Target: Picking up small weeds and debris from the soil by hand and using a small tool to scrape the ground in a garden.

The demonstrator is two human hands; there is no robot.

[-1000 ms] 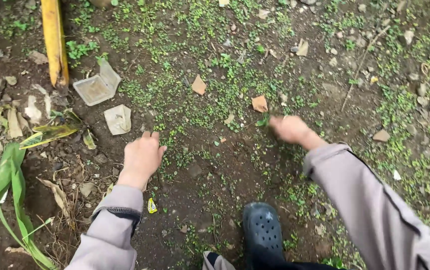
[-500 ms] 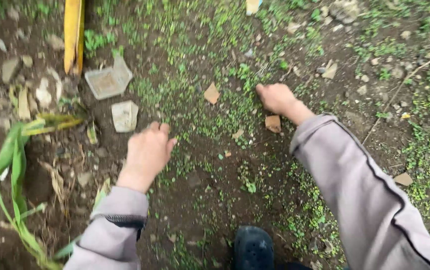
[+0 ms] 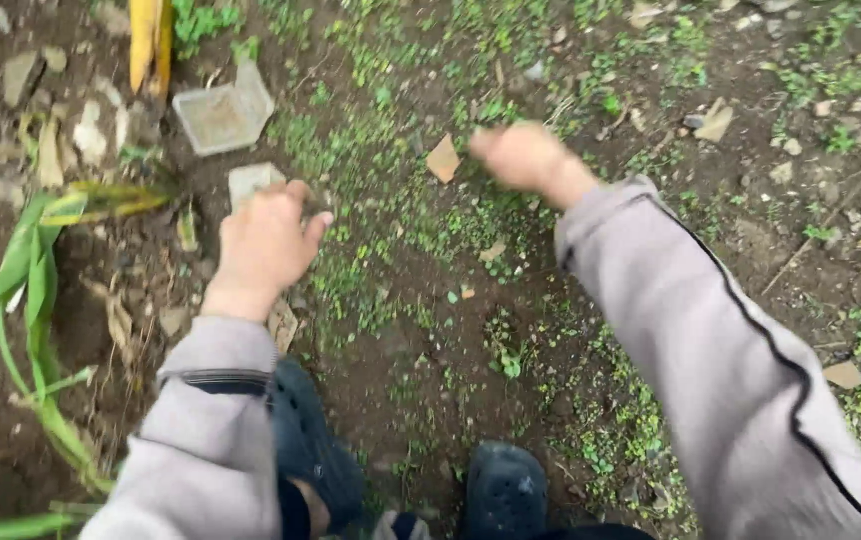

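Dark brown soil ground [image 3: 431, 400], matt, rough and crumbly, patched with small soft green weeds [image 3: 371, 290]. Grey long sleeves [image 3: 711, 350], soft matt knit cloth; right one has a thin dark piping line. Dark blue perforated clog shoes [image 3: 506, 485], matt moulded rubbery plastic. Far left: clear square plastic tray [image 3: 221, 115], thin, slightly glossy, dirt-smeared. Yellow stalk [image 3: 148, 40] beside it, smooth, waxy. Long green leaf [image 3: 26, 300] at left, smooth with slight sheen. Tan dry leaf scrap [image 3: 443, 158] near right hand [image 3: 521, 155], matt, papery. Pale flat scrap [image 3: 251, 178] at left hand [image 3: 266, 240], matt, creased; material unclear.
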